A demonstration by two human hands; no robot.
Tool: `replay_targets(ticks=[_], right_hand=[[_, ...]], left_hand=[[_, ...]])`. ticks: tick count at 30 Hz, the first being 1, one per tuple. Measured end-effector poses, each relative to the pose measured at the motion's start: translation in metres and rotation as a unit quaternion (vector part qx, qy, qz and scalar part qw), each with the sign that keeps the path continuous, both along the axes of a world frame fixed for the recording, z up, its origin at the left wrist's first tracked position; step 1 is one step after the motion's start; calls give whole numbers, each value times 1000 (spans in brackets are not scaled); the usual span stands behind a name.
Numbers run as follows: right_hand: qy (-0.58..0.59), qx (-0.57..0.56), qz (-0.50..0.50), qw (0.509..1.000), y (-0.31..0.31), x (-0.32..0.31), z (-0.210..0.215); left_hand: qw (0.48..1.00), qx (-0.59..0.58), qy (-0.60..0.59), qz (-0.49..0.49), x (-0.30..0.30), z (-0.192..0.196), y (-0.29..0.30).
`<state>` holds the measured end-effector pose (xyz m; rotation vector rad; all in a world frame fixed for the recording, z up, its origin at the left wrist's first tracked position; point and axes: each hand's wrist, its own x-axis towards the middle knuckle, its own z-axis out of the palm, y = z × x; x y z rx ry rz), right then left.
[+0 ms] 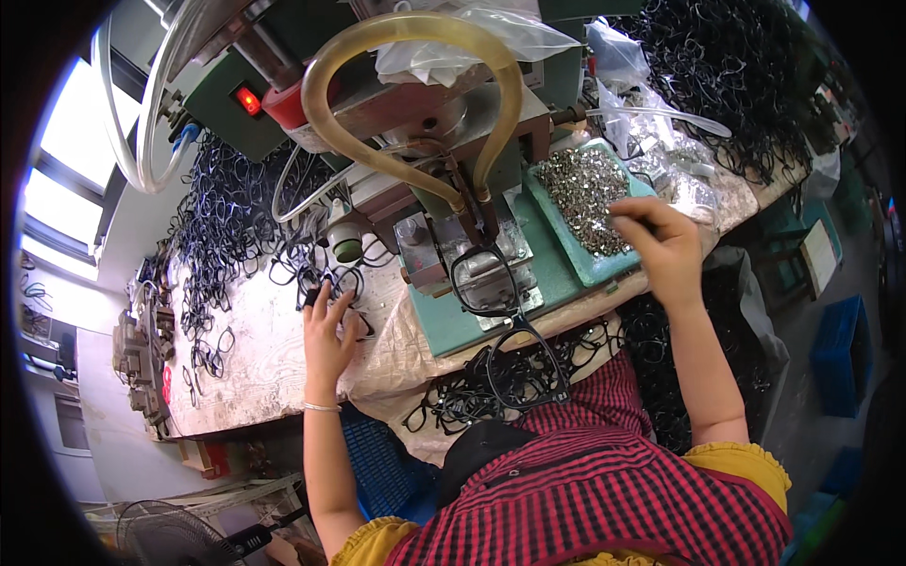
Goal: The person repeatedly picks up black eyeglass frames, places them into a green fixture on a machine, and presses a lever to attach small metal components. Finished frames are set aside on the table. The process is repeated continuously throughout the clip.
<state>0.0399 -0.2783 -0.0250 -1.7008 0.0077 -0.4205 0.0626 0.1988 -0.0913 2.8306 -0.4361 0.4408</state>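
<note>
The left hand point(327, 330) is reaching into the loose black eyeglass frames point(311, 269) on the desk point(255, 358), its fingers spread over one. The right hand point(661, 241) is hovering over the teal tray point(585, 269) of small silver metal parts point(585, 193), its grip pressed together in a pinch, probably on one part, though the part itself is too small to make out. Another black frame point(483, 278) is sitting on the press fixture point(472, 255) under the amber hose point(415, 94). Doing this well means lifting a single part, not a cluster, and pulling one frame free without tangling. The nozzle tip is hidden behind the hose ends, and more frames point(514, 377) are hanging half out of sight below the desk edge.
</note>
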Motion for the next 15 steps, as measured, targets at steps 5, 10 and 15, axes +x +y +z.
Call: replay_targets(ticks=[5,10,15], right_hand=[[-139,-17,91,986,78,31,33],[-120,71,90,986,100,32,17],[-109,115,128,979,106,28,31]], left_hand=[[996,-10,-74,44,-20,-9,-10],[953,-93,-270,104,-27,-4,-16],[891,-334,-247,183,6,14,-30]])
